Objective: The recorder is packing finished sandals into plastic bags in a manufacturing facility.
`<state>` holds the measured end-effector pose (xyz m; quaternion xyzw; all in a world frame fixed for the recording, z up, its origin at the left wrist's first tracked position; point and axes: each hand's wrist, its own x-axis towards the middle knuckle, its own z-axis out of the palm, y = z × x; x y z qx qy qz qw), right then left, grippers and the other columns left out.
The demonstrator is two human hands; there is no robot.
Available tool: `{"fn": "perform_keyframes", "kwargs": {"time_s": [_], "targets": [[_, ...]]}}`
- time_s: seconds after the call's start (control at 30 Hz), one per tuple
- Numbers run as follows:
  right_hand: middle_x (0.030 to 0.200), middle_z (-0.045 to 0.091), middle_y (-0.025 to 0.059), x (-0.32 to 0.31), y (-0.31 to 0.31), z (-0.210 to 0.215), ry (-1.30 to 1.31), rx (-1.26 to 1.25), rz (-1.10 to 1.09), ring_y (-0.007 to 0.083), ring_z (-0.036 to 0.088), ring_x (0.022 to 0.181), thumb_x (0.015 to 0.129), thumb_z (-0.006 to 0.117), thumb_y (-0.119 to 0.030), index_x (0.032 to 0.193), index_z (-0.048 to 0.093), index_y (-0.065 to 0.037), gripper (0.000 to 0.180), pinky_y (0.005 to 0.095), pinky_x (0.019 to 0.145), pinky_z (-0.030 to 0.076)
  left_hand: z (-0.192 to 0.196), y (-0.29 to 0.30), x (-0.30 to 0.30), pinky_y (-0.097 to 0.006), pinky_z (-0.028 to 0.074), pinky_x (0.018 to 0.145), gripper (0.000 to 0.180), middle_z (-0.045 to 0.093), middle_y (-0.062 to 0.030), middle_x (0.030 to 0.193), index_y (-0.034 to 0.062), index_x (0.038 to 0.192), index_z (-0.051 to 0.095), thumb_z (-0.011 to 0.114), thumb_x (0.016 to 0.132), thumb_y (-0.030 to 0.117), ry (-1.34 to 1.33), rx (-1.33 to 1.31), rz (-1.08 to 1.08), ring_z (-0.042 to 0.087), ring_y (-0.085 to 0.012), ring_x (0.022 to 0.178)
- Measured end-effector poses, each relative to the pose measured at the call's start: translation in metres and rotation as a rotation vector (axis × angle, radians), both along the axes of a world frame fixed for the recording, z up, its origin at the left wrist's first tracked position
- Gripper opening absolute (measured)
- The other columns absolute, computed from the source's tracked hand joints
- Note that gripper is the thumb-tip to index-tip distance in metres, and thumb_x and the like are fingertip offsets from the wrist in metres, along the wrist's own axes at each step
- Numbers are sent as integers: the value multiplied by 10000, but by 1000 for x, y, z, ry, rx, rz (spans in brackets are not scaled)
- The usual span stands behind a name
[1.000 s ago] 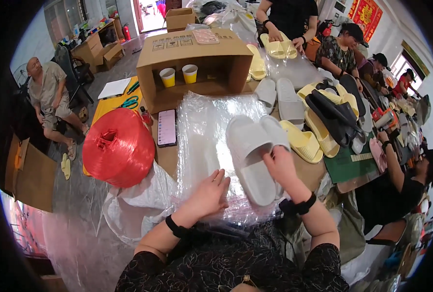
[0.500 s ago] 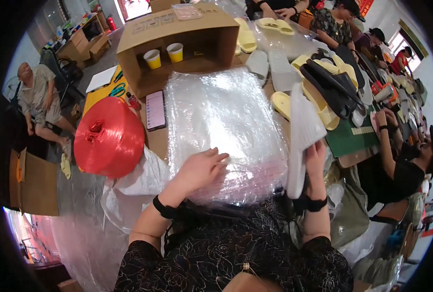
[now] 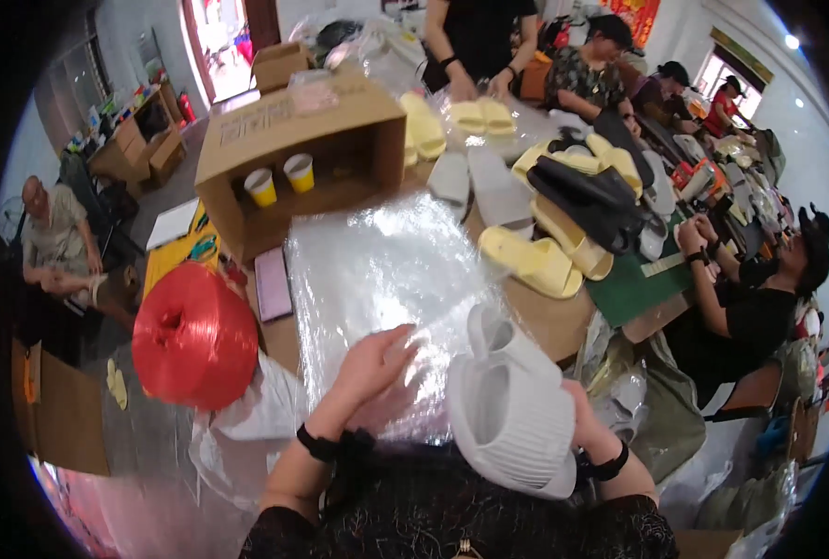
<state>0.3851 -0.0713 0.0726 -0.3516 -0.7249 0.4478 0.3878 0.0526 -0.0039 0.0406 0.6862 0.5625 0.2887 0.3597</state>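
My right hand (image 3: 584, 417) grips a pair of light grey slippers (image 3: 519, 424) from their right side; its fingertips are hidden behind them. The slippers are tilted, with the ribbed strap of one toward me and the other partly behind it. They hang over the right part of a stack of clear plastic bags (image 3: 358, 265). Lying on the bags, my left hand (image 3: 366, 373) has its fingers stretched out and holds nothing. A pair of yellow slippers (image 3: 534, 261) sits on the table beyond the grey pair.
A cardboard box (image 3: 293, 112) holding two paper cups (image 3: 298, 173) stands at the back. Left of the bags are a phone (image 3: 273, 284) and a red twine roll (image 3: 195, 335). Black slippers (image 3: 582, 191) lie on the right. Co-workers sit beyond.
My right hand has brought the grey slippers leftward over the bags and turned them so their straps show. The yellow pair behind is now uncovered. My left hand remains on the bags.
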Motion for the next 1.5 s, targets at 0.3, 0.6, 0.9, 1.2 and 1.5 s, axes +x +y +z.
{"fn": "perform_keyframes", "kwargs": {"time_s": [0.3, 0.6, 0.9, 1.2, 1.5], "targets": [[1178, 665, 79, -12, 5, -32, 183, -130, -22, 120, 577, 1060, 949, 605, -71, 1257, 580, 34, 326, 310, 913, 485, -39, -20, -5, -434, 476, 1009, 526, 624, -162, 1286, 86, 1295, 615, 733, 855, 349, 182, 234, -150, 553, -354, 1204], [1047, 669, 67, 17, 13, -49, 250, -69, -445, 144, 614, 986, 889, 608, -52, 1099, 610, 18, 221, 317, 866, 509, -34, 4, 4, -437, 508, 911, 336, 679, -174, 1158, 57, 1213, 657, 669, 896, 169, 190, 390, -50, 611, -376, 1071], [1353, 547, 162, 33, -1, -51, 593, -168, -475, 253, 549, 1250, 947, 584, -48, 1402, 402, 5, 492, 402, 1069, 427, -36, -7, 2, -413, 510, 912, 296, 708, -121, 1140, 77, 1066, 728, 726, 846, 274, -7, 123, 49, 638, -336, 1047], [1009, 714, 94, -14, 9, -8, -12, -29, -169, 166, 656, 936, 873, 599, -8, 1132, 637, 19, 263, 321, 843, 514, -28, -8, 4, -427, 482, 963, 304, 650, -140, 1237, 92, 1126, 693, 714, 831, 163, 194, 377, -84, 571, -373, 1116], [916, 638, 190, -22, 3, -48, -583, 93, 48, 410, 640, 831, 875, 635, -169, 1004, 623, -5, 210, 471, 730, 519, -32, -8, 2, -393, 506, 937, 219, 676, -145, 1220, 65, 1070, 738, 631, 912, 172, 4, 232, 108, 630, -344, 1069]]}}
